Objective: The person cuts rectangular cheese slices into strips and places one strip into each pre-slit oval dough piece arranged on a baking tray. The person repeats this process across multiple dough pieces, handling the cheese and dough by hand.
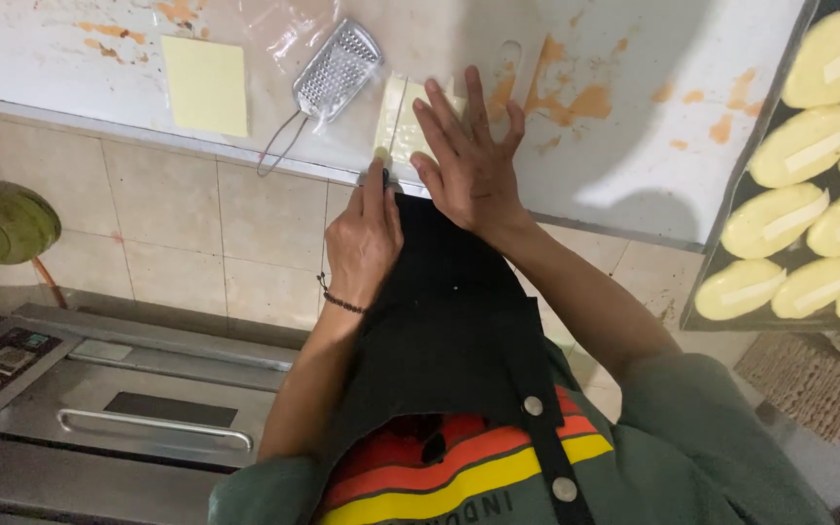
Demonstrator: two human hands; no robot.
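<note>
Cheese, a pale flat slab, lay at the near edge of the stained white board, directly ahead of me. My right hand was spread flat on top of it, fingers fanned and pressing down, I judge to keep the slab from sliding. My left hand was curled shut around a knife, thumb stretched along the handle; only a thin line of blade showed across the slab, so I could not tell how deep it sat. The two hands were just beside each other, the blade running close to my right fingertips, which left little margin there.

A second yellow slice lay well apart to the left, and a small metal grater rested between it and the piece under my palm, its wire handle reaching toward the board's edge. To the right, a dark tray of pale buns, each topped with a strip, sat beside the board. Bare board stretched between my right hand and that tray, the widest open room. Below the board's edge were tiled wall and a steel oven.
</note>
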